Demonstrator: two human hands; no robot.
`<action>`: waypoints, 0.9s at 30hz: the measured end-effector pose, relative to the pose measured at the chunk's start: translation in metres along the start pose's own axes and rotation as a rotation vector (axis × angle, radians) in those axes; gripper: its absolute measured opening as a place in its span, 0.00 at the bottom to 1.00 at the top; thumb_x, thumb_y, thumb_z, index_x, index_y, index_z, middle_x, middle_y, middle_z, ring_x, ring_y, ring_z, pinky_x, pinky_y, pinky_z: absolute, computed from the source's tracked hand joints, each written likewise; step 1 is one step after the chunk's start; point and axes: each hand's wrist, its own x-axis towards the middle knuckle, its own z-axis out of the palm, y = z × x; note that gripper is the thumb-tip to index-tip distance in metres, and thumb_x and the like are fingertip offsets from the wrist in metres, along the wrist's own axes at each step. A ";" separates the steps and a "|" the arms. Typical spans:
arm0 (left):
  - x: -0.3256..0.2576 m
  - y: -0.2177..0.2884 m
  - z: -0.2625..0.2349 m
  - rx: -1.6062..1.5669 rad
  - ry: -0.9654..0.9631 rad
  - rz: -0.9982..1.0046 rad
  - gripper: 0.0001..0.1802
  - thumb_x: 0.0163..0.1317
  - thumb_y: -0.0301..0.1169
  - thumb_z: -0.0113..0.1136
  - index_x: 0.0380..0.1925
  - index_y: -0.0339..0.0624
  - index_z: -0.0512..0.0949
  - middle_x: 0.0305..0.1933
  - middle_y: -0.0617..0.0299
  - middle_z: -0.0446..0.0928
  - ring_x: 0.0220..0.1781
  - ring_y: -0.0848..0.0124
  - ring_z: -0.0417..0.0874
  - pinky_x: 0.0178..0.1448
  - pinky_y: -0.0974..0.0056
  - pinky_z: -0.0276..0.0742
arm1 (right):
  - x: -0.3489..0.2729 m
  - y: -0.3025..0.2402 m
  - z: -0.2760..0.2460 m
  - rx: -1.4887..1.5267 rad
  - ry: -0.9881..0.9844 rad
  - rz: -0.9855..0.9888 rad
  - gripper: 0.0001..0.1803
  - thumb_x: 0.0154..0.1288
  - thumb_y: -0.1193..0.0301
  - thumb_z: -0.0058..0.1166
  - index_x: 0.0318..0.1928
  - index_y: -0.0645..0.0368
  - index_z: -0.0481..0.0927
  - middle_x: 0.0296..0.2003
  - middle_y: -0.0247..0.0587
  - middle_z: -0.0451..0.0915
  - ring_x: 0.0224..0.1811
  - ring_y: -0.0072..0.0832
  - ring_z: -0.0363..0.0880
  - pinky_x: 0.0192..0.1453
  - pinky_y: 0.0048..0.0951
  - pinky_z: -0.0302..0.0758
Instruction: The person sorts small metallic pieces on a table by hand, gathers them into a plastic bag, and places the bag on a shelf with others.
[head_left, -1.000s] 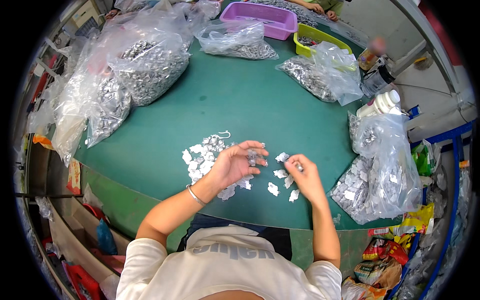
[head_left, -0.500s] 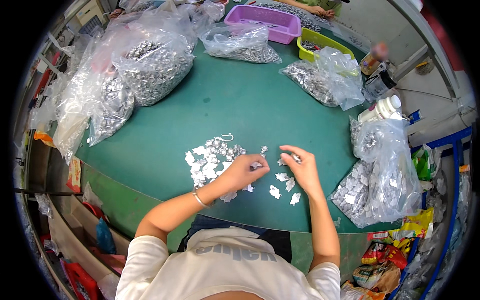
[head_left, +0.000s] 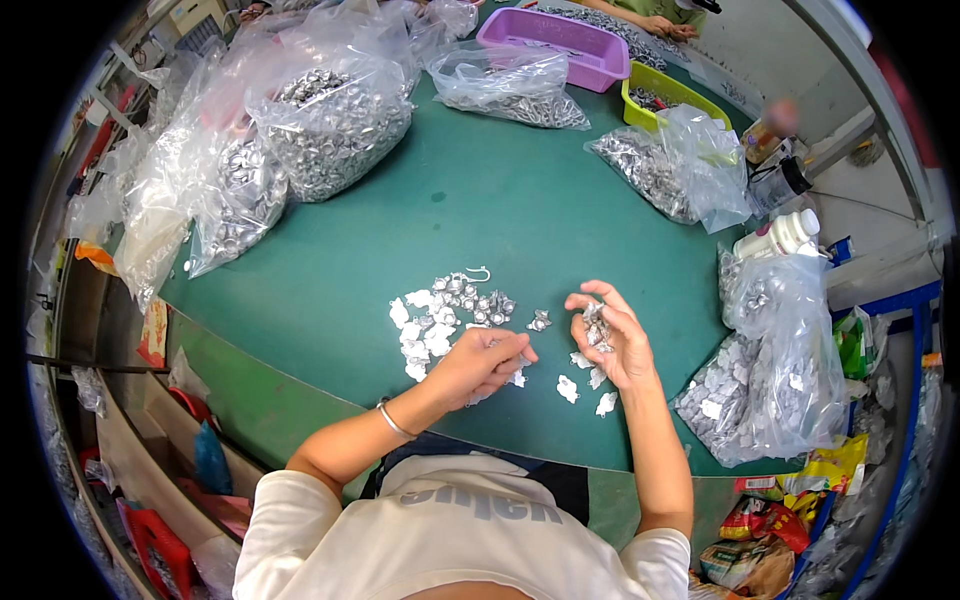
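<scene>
The person's left hand [head_left: 485, 368] sits over the near edge of a heap of small silvery pieces [head_left: 432, 325] on the green table [head_left: 470, 200]. Its fingers are curled in narrow, thumb close against them, and from here I cannot tell whether anything is pinched inside. A metal bangle [head_left: 395, 420] circles that wrist. The right hand [head_left: 622, 350], a little way to the right, is turned partly palm inward, its fingers bent loosely around a small clutch of metal pieces [head_left: 597, 328].

The heap shows pale, flat shapes on its left and darker, cup-like ones on its far side, with a whitish hook [head_left: 482, 272] at the far edge. A single piece [head_left: 540, 320] lies between the heap and the right hand, touching neither. Just below the right hand, toward the person, a few flat pieces [head_left: 567, 389] are scattered.

Farther off to the left slumps a large clear bag [head_left: 335, 145] full of metal parts. At the far side stand a purple tub [head_left: 598, 75] and a yellow-green tub [head_left: 637, 115]. Near the right edge, another filled bag [head_left: 725, 385] rests, with a white bottle [head_left: 778, 236] beyond it.
</scene>
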 end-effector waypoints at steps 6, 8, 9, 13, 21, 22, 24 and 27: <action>-0.014 -0.013 0.016 -0.294 -0.123 -0.243 0.13 0.63 0.28 0.46 0.43 0.35 0.75 0.20 0.68 0.64 0.16 0.82 0.55 0.15 0.76 0.47 | 0.010 0.025 -0.006 -1.333 -0.013 -0.450 0.11 0.59 0.68 0.56 0.41 0.59 0.76 0.26 0.37 0.73 0.21 0.26 0.72 0.19 0.26 0.69; -0.022 -0.020 0.017 -0.326 -0.123 -0.271 0.13 0.64 0.28 0.45 0.42 0.35 0.76 0.22 0.68 0.65 0.17 0.82 0.56 0.16 0.76 0.48 | 0.005 0.032 0.008 -1.688 0.046 -0.511 0.14 0.54 0.67 0.60 0.40 0.59 0.78 0.24 0.39 0.74 0.22 0.34 0.74 0.25 0.31 0.72; -0.025 -0.027 0.012 -0.397 -0.223 -0.270 0.13 0.65 0.30 0.46 0.43 0.35 0.76 0.26 0.66 0.70 0.22 0.81 0.65 0.20 0.76 0.57 | 0.005 0.038 0.009 -1.772 0.038 -0.550 0.14 0.53 0.67 0.60 0.39 0.59 0.78 0.24 0.40 0.75 0.22 0.36 0.74 0.25 0.32 0.72; -0.034 -0.031 0.019 -0.487 -0.173 -0.282 0.18 0.67 0.36 0.46 0.47 0.32 0.74 0.45 0.53 0.75 0.43 0.68 0.75 0.38 0.70 0.73 | 0.005 0.041 0.005 -1.516 0.058 -0.532 0.07 0.54 0.72 0.59 0.33 0.63 0.79 0.24 0.42 0.77 0.23 0.35 0.77 0.27 0.30 0.72; -0.032 -0.035 0.025 -0.705 -0.140 -0.251 0.22 0.68 0.34 0.39 0.54 0.28 0.67 0.58 0.42 0.68 0.61 0.56 0.70 0.62 0.56 0.67 | -0.011 0.027 0.014 -1.445 0.150 -0.355 0.10 0.53 0.73 0.60 0.37 0.60 0.79 0.23 0.42 0.78 0.23 0.32 0.77 0.29 0.29 0.72; -0.032 -0.036 0.025 -0.683 -0.132 -0.267 0.21 0.68 0.33 0.39 0.54 0.29 0.67 0.58 0.42 0.67 0.61 0.55 0.69 0.63 0.55 0.67 | -0.014 0.025 0.016 -1.513 0.136 -0.300 0.11 0.53 0.73 0.61 0.38 0.59 0.78 0.23 0.42 0.77 0.23 0.33 0.77 0.28 0.30 0.72; -0.033 -0.036 0.026 -0.675 -0.137 -0.263 0.21 0.67 0.32 0.41 0.54 0.29 0.67 0.59 0.42 0.67 0.61 0.55 0.69 0.63 0.55 0.66 | -0.020 0.033 0.012 -1.695 -0.001 -0.397 0.14 0.51 0.72 0.62 0.40 0.58 0.78 0.23 0.42 0.77 0.22 0.34 0.75 0.27 0.31 0.72; -0.034 -0.043 0.022 -0.675 -0.164 -0.247 0.21 0.66 0.32 0.43 0.55 0.29 0.66 0.59 0.42 0.66 0.62 0.55 0.68 0.63 0.55 0.67 | -0.023 0.038 0.011 -1.801 -0.080 -0.439 0.16 0.49 0.73 0.63 0.42 0.56 0.79 0.24 0.40 0.76 0.20 0.32 0.73 0.27 0.30 0.71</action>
